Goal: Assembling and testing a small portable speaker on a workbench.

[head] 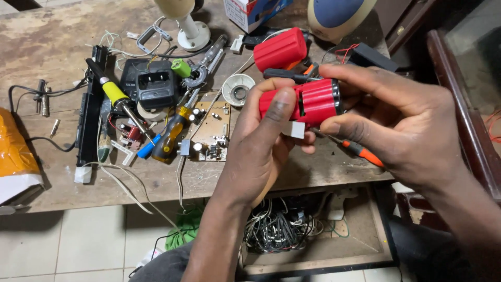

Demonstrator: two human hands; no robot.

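Red plastic cylinder (308, 102): clamped btw left hand (261, 141) & right hand (396, 120) fingers; orange-handled screwdriver (360, 151) under right palm, over wooden bench (52, 42).

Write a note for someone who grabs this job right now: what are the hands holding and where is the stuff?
Left hand: grips the red cylinder from below, thumb on its side.
Right hand: steadies the cylinder's dark end and holds a small orange-handled screwdriver.
A matching red part lies on the wooden bench, near a circuit board and soldering iron.
Done: the cylinder is off the bench, in hand.
Left: not clear from this view.
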